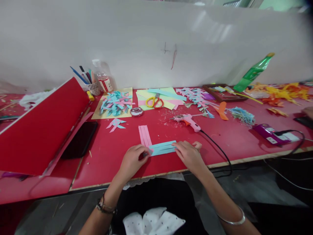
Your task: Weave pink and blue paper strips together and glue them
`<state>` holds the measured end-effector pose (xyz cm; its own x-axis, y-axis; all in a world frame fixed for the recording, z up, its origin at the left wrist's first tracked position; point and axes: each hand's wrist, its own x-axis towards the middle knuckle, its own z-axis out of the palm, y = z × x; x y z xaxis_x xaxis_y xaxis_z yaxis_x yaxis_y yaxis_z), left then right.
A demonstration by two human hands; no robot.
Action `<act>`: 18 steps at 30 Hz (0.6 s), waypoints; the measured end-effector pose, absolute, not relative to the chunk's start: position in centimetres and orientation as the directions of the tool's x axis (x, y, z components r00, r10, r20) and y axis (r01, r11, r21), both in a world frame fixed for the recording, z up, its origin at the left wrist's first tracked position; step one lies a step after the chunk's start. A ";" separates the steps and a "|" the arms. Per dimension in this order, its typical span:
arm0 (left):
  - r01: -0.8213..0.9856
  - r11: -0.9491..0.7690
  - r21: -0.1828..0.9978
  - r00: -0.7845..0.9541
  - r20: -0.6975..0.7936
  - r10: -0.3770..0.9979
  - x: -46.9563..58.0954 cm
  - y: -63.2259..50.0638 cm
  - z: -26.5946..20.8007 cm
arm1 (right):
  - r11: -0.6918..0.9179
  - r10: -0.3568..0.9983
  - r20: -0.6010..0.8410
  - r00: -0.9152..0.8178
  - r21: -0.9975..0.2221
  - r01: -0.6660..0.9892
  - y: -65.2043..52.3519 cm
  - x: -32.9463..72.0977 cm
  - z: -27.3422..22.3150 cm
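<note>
Blue paper strips [162, 148] lie side by side across the red table, meeting pink paper strips [145, 135] at a corner. My left hand [135, 160] pinches that corner, where the two colours overlap; its fingertips partly cover the join. At the right end of the blue strips, my right hand [189, 155] holds them with bent fingers. A finished-looking woven pink and blue paper fish [116, 124] rests beyond my left hand. The pink glue gun [187, 121] lies on its side past the right hand, its black cord running over the table edge.
Scissors [155, 101] lie on paper sheets near a round tin [136, 112] and a pile of folded paper pieces [114, 103]. A red folder [46, 127] stands open at left beside a phone [79, 139]. Right: a green bottle [254, 73], wooden tray [226, 98] and purple device [271, 134].
</note>
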<state>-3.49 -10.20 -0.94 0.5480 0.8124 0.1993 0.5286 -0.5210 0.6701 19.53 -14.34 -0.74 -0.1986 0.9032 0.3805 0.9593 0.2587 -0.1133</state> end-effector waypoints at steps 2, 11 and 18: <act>0.530 -0.522 0.669 0.546 0.201 0.813 -3.5 -10.2 -0.9 | 0.249 0.905 0.377 -0.199 -0.088 0.965 -14.3 19.5 -0.9; 0.523 -0.527 0.670 0.550 0.208 0.809 -3.5 -10.3 -1.0 | 0.158 0.864 0.492 -0.108 -0.062 0.985 -14.9 18.5 -1.2; 0.535 -0.535 0.654 0.538 0.224 0.813 -3.5 -10.2 -1.2 | 0.334 0.899 0.346 -0.269 -0.146 0.931 -16.7 13.0 -1.1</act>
<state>-3.46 -10.21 -1.21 0.5381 0.8126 0.2240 0.5348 -0.5345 0.6544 13.00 -16.75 -1.14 -0.2687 0.8989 0.3462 0.9311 0.3345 -0.1458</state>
